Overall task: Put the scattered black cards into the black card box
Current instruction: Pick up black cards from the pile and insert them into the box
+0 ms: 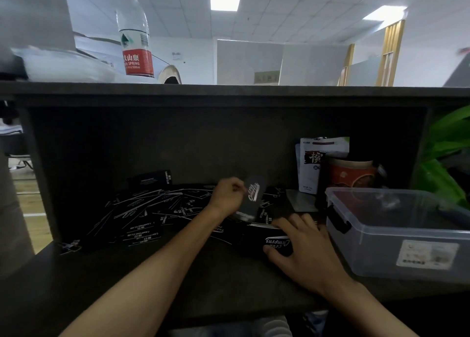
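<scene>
Several black cards (142, 209) with white lettering lie scattered over the dark desk (178, 273), mostly left of centre. My left hand (227, 197) pinches one black card (253, 199) and holds it upright, tilted, above the pile. My right hand (305, 253) grips the black card box (274, 242), which lies on the desk with white script on its face; white card edges show at its far end. Another small black box (152, 180) stands at the back left of the pile.
A clear plastic container (396, 232) with a black latch sits right of my right hand. Behind it stand a red tin (351, 174) and a white packet (311, 164). A water bottle (134, 31) stands on the shelf above. Green leaves (442, 158) fill the right edge.
</scene>
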Available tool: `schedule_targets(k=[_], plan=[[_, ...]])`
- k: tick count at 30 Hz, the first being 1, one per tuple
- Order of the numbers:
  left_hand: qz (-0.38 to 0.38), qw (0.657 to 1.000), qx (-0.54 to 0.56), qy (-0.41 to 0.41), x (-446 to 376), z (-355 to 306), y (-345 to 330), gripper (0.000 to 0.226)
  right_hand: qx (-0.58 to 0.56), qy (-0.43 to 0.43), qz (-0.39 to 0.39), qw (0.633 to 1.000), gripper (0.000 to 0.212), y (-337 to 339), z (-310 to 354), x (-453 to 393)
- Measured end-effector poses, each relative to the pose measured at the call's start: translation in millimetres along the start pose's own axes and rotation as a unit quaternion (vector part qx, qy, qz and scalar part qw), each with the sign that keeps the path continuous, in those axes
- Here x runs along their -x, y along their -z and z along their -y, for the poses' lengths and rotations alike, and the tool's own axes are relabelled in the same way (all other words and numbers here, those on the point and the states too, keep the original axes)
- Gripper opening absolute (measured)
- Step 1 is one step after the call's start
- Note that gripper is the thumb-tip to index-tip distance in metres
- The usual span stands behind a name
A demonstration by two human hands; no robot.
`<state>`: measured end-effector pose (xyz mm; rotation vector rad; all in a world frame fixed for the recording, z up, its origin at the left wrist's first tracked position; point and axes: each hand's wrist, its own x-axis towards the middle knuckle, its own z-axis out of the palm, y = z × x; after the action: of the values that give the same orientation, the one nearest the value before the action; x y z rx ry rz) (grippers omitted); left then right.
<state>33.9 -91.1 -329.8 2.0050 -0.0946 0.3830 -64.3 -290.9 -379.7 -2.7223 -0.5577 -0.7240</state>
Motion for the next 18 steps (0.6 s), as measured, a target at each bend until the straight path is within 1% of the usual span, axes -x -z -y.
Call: schedule_targets(k=[1, 2, 3, 4, 5, 6, 7, 8, 10, 12, 13, 15, 18], plan=[[-0.026, 0.999, 0.03, -0.01, 4, 2, 5, 0.021, -0.001, -0.002, 0.002, 1.0, 0.06, 0, 0, 0], [-0.04, 0.998, 0.046, -0.022, 9, 4, 10, 0.037, -0.001, -0.003, 0.005, 1.0, 0.061, 1, 1, 0], [-0.042, 0.997, 0.055, -0.034, 14, 6, 15, 0.06, 0.0, -0.002, 0.008, 1.0, 0.062, 2, 1, 0], [-0.034, 0.996, 0.063, -0.044, 19, 8, 20, 0.084, 0.001, -0.002, 0.011, 1.0, 0.063, 2, 1, 0], [-0.018, 0.996, 0.073, -0.05, 24, 11, 23, 0.102, 0.0, -0.002, 0.012, 1.0, 0.063, 3, 1, 0], [-0.001, 0.996, 0.078, -0.053, 30, 13, 25, 0.108, -0.003, -0.003, 0.012, 1.0, 0.063, 3, 2, 1], [0.01, 0.996, 0.077, -0.055, 36, 14, 25, 0.105, -0.007, -0.002, 0.009, 1.0, 0.062, 3, 2, 1], [0.008, 0.996, 0.067, -0.056, 42, 15, 24, 0.093, -0.011, -0.001, 0.009, 1.0, 0.062, 4, 2, 1], [-0.008, 0.998, 0.044, -0.05, 52, 18, 20, 0.055, -0.017, 0.001, 0.013, 1.0, 0.063, 4, 1, 1], [0.016, 0.999, 0.033, -0.04, 60, 22, 19, 0.025, -0.02, 0.005, 0.015, 1.0, 0.065, 4, 1, 0], [0.039, 0.998, 0.02, -0.053, 64, 23, 20, 0.02, -0.023, 0.008, 0.014, 1.0, 0.064, 4, 0, -1], [0.086, 0.987, -0.068, -0.117, 72, 26, 25, 0.023, -0.031, 0.015, 0.009, 0.999, 0.062, 3, 1, -1], [0.146, 0.943, -0.228, -0.191, 80, 33, 27, 0.025, -0.054, 0.005, 0.013, 0.998, 0.066, 2, 1, -1]])
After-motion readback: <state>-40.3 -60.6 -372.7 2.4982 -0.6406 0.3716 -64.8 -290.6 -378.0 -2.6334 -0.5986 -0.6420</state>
